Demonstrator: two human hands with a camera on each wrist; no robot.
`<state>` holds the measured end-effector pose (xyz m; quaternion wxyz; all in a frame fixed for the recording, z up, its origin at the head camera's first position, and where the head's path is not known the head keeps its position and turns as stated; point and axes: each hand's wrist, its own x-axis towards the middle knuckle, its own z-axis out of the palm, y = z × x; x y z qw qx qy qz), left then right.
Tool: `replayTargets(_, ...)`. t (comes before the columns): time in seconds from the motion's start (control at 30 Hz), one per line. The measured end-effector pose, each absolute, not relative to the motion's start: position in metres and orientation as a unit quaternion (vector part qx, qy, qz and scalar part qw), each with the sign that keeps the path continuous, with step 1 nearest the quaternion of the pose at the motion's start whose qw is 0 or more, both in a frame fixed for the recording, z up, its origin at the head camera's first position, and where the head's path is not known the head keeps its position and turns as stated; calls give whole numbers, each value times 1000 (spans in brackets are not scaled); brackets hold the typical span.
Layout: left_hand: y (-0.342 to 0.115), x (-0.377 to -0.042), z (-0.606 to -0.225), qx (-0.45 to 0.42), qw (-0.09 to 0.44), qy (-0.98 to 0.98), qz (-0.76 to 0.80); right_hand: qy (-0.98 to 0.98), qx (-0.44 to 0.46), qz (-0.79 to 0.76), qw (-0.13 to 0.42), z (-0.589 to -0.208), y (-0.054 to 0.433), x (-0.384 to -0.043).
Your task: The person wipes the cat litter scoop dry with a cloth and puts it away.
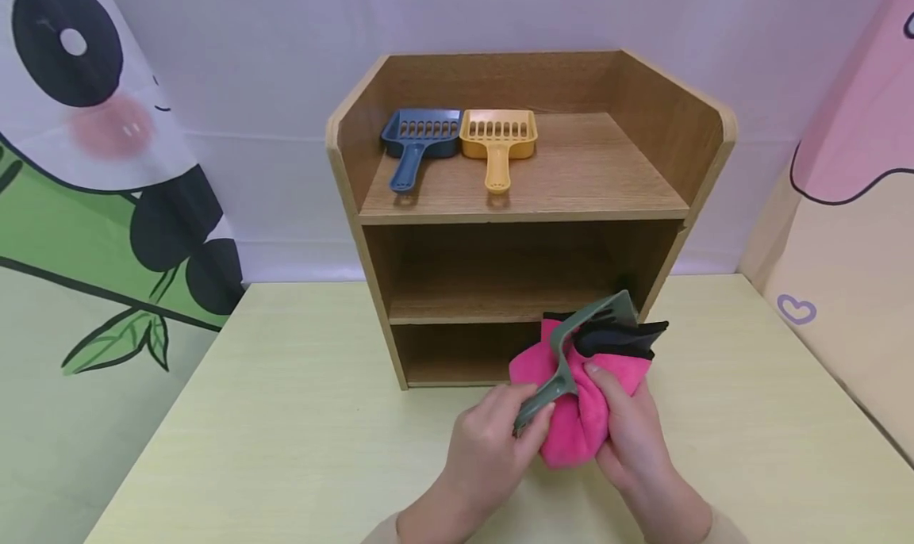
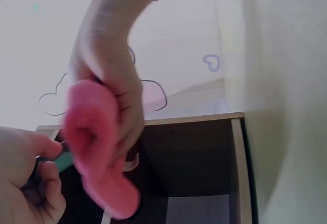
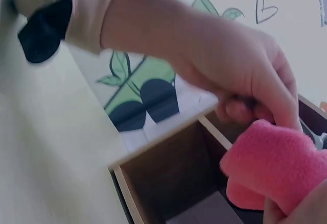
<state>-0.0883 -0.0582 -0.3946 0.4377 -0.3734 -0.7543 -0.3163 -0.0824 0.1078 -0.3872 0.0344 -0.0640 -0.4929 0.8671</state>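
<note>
A dark green slotted litter scoop is held by its handle in my left hand, tilted with its head up and to the right. My right hand grips a bright pink plush cloth with a black edge, bunched against the scoop. In the left wrist view the pink cloth hangs from the right hand. The right wrist view has the left hand beside the pink cloth; there the scoop is mostly hidden.
Behind the hands stands a wooden shelf unit with several levels. On its top lie a blue scoop and a yellow scoop, side by side at the left. The pale table spreads around it, with printed cloth behind.
</note>
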Motion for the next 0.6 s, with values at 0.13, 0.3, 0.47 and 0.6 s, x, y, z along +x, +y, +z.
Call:
replayTargets(0.13, -57, -90, -396, -373, 435, -755, -318, -496, -68, 866, 4, -387, 107, -81)
replayTargets(0.3, -60, -91, -395, -377, 427, -765, -302, -490, -110, 864, 31, -385, 113, -86)
replayTargets(0.47, -69, -93, -388, -372, 398, -780, -307, -451, -123, 881, 69, -384, 123, -93)
replayTargets(0.6, -77, -95, -382, -363, 359, -784, -354, -448, -94, 886, 72, -383, 129, -94)
